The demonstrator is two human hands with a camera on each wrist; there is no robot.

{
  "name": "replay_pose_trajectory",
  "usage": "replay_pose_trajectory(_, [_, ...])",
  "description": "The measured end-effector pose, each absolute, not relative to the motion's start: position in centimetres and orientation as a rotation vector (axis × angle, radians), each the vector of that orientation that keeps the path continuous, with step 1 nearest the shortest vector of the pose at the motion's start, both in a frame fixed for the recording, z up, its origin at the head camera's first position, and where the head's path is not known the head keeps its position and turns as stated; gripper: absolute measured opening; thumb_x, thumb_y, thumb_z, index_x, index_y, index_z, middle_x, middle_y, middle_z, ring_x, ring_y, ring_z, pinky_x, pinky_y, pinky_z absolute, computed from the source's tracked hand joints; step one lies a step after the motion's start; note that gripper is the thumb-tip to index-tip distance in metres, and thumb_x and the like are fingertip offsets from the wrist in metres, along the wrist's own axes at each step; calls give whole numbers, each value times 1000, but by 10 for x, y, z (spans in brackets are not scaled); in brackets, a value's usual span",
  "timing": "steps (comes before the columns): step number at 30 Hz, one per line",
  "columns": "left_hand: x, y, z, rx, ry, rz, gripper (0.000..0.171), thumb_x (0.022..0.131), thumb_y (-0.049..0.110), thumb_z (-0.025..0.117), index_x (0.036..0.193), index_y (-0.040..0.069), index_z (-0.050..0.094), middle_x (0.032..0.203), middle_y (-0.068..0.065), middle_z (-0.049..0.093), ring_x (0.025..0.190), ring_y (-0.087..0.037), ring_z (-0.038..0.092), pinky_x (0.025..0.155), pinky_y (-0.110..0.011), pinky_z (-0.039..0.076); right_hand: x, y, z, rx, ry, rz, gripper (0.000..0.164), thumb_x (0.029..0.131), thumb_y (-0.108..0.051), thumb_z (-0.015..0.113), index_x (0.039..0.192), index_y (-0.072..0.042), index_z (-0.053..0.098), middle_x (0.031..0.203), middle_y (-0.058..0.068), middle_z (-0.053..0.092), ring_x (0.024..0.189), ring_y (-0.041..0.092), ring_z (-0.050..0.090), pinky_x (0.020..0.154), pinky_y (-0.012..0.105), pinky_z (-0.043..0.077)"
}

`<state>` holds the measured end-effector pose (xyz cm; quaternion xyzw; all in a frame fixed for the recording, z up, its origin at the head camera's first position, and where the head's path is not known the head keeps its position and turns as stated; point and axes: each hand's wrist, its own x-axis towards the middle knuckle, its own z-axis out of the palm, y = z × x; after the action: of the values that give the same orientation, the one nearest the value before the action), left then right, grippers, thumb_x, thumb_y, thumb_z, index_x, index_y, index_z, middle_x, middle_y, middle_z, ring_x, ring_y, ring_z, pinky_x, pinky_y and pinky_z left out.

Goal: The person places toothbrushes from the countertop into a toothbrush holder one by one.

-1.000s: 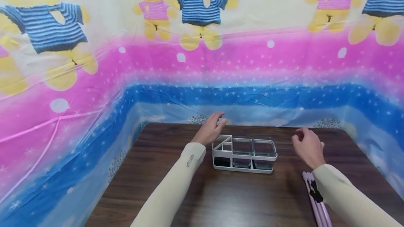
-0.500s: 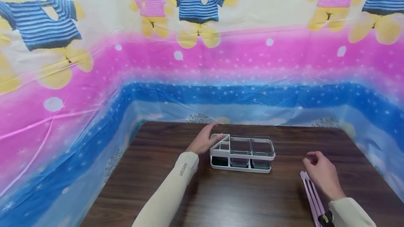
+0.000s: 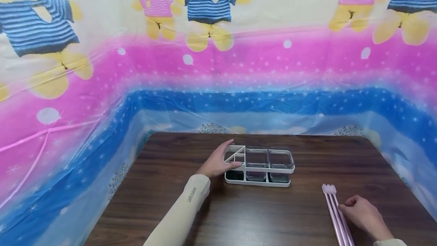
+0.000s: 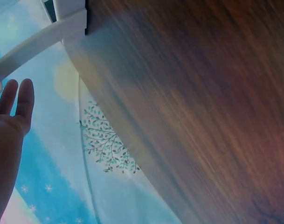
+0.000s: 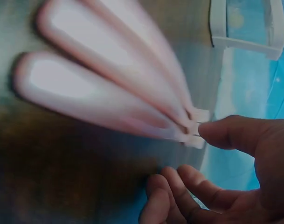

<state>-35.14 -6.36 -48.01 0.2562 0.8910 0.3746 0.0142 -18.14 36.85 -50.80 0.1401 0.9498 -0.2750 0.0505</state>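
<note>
A white two-tier rack point(image 3: 263, 169) stands upright on the table. Its left end has divided slots, and two clear cups, a left cup point(image 3: 257, 157) and a right cup point(image 3: 281, 158), sit side by side in it. My left hand point(image 3: 216, 162) spans the rack's left end, thumb at the front and fingers behind; in the left wrist view the fingers look straight by the white rail point(image 4: 37, 44). Three pink toothbrushes point(image 3: 336, 215) lie together at the right, heads pointing away. Beside them is my right hand point(image 3: 365, 215), thumb and fingers apart near the toothbrush necks point(image 5: 179, 128), holding nothing.
The dark wood table point(image 3: 273, 215) ends at the back against a patterned curtain point(image 3: 239, 103) with bears and snowflakes, which also runs down both sides. Bare tabletop lies between the rack and the toothbrushes.
My right hand has come down and to the right, beside the toothbrushes. My left hand has lowered from above the rack's left end to around it.
</note>
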Motion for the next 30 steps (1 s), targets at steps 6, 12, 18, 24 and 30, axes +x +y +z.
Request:
replay_pose_trajectory(6, [-351,-66,-482,792,2794,1158,99,71,63,72,149,24,26,150,-1,29,134,-23,31,102,-50,32,-179,367,-514,389,2928,-846,36,83,-35,66,86,1,60,79,11,61,74,26,56,65,42,43])
replay_pose_trajectory(12, [-351,-66,-483,809,2803,1149,100,70,63,72,149,21,27,150,-2,30,133,-23,33,101,-50,34,-179,360,-514,365,2923,-859,28,82,-31,67,79,-3,62,73,4,59,66,18,52,60,38,41])
replay_pose_trajectory(18, [-352,-66,-483,805,2789,1147,97,71,61,73,148,24,27,149,-1,31,133,-22,34,101,-49,34,-180,359,-513,372,2928,-839,20,82,-26,63,76,-7,61,70,1,56,64,19,51,58,37,39])
replay_pose_trajectory(24, [-353,-65,-484,813,2782,1153,98,71,61,73,149,22,28,149,-2,32,132,-22,34,101,-49,34,-182,362,-514,387,2945,-799,15,81,-21,59,73,-9,59,70,1,54,65,20,50,58,38,39])
replay_pose_trajectory(30, [-354,-65,-486,815,2791,1142,96,71,61,73,148,26,28,148,0,32,132,-21,34,101,-48,34,-183,364,-515,409,2932,-804,17,82,-24,63,72,-11,61,71,2,57,68,24,53,60,42,39])
